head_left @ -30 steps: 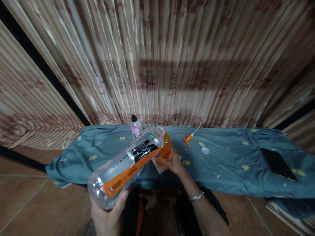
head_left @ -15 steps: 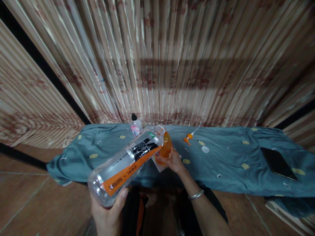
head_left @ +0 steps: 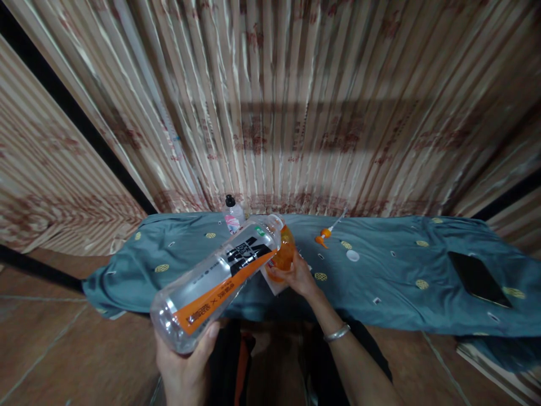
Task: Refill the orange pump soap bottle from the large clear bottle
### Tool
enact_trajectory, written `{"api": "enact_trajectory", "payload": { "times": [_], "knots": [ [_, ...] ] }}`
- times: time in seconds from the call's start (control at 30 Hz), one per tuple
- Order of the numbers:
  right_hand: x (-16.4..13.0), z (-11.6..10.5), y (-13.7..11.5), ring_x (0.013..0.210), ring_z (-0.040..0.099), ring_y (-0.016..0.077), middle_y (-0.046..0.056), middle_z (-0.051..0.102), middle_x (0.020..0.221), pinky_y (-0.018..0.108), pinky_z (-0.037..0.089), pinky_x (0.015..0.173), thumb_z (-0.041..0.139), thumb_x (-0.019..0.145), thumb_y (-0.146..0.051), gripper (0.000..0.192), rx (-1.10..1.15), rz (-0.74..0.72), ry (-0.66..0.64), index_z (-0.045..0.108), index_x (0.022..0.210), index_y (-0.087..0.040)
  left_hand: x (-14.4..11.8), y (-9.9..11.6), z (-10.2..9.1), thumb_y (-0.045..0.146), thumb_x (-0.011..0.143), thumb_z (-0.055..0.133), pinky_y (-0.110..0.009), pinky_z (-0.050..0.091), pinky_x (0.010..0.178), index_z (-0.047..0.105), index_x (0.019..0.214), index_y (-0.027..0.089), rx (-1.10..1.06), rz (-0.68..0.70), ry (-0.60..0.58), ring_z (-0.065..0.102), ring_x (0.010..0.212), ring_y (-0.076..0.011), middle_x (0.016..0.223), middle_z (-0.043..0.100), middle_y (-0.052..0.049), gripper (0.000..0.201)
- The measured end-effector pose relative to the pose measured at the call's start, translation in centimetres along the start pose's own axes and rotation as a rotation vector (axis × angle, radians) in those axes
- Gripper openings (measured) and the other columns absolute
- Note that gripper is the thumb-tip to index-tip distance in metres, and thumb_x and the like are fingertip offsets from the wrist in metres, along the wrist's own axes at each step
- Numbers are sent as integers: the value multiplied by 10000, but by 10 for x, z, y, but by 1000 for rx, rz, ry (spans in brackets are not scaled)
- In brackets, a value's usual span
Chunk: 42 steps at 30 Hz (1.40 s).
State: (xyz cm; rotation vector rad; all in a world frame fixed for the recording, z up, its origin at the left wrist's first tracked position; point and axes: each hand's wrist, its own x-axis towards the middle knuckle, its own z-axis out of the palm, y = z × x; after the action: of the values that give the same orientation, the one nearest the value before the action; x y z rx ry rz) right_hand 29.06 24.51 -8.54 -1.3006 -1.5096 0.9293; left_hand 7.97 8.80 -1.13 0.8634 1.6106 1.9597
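My left hand (head_left: 186, 361) is closed round the base of a large clear plastic bottle (head_left: 207, 287) with a silver, black and orange label. That bottle is tilted, its neck up and to the right, its mouth over the top of an orange bottle (head_left: 286, 248). My right hand (head_left: 298, 276) grips the orange bottle from the right side, holding it upright or nearly so. Part of the orange bottle is hidden behind the clear one. Under it lies a white box or card (head_left: 275, 287). Right of the hands lies an orange pump head (head_left: 324, 234) with a thin tube.
A white bottle with a black cap (head_left: 233, 214) stands behind the clear bottle. On the green cloth (head_left: 393, 293) lie a white round disc (head_left: 352, 256) and, far right, a black phone or tablet (head_left: 479, 279). A striped curtain (head_left: 296, 113) hangs behind.
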Motion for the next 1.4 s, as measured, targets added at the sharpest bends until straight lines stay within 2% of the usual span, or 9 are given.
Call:
{"api": "enact_trajectory", "payload": {
  "times": [0.13,0.3,0.4,0.57,0.67,0.77,1.03,1.23,1.4],
  "knots": [
    [0,1,1,1091,791,313,88,825,1191,481,625,1003,880,706,-349,683,22,2,7,604,1321,-240,1,0,-2,442,659,963,-258,603,808,639,1419,147,-26,-57,13,719,918,-197,1142,743,-91,878],
    [0,5,7,1081,789,317,81,824,1175,498,628,995,878,700,-364,670,39,-19,26,601,1300,-252,3,-5,-5,490,634,955,-351,648,828,681,1348,160,7,-55,26,747,958,-265,1131,752,-109,833],
    [0,6,9,1075,790,313,90,821,1185,487,627,993,862,711,-369,632,43,-35,27,604,1274,-247,4,-5,-4,505,631,952,-379,659,851,670,1376,162,0,-54,17,755,1015,-296,1175,753,-124,867],
    [-1,5,7,1086,789,316,107,822,1182,469,632,981,854,729,-376,623,21,-46,21,596,1277,-233,2,1,0,474,630,973,-307,636,871,671,1398,161,-25,-55,44,757,993,-252,1168,771,-112,883],
    [-1,5,7,1083,791,320,102,824,1176,491,632,987,855,713,-347,632,23,-32,24,595,1278,-238,1,3,2,486,614,980,-265,626,832,693,1362,149,-29,-60,59,750,956,-229,1125,774,-99,869],
    [-1,5,6,1055,794,328,90,827,1136,524,637,977,856,703,-357,605,28,-22,31,606,1242,-244,0,3,2,495,622,974,-234,613,848,647,1425,131,-18,-69,70,750,944,-204,1128,771,-97,940],
    [-1,5,3,1067,796,335,87,831,1147,505,638,978,852,704,-348,630,54,-35,18,619,1280,-245,0,6,1,534,623,964,-257,619,790,674,1357,153,20,-54,49,731,907,-215,1077,773,-89,877],
    [-1,6,0,1037,801,317,73,835,1120,491,649,958,838,727,-347,595,101,-32,2,621,1272,-246,-1,8,0,533,641,964,-242,589,869,655,1406,187,24,-51,24,728,969,-207,1130,772,-74,895],
    [-1,5,0,1062,795,328,81,828,1135,495,648,960,856,708,-338,621,41,-37,12,633,1278,-237,1,0,-2,535,628,961,-306,623,711,668,1336,177,41,-47,22,730,855,-247,1025,750,-67,845]
  ]
}}
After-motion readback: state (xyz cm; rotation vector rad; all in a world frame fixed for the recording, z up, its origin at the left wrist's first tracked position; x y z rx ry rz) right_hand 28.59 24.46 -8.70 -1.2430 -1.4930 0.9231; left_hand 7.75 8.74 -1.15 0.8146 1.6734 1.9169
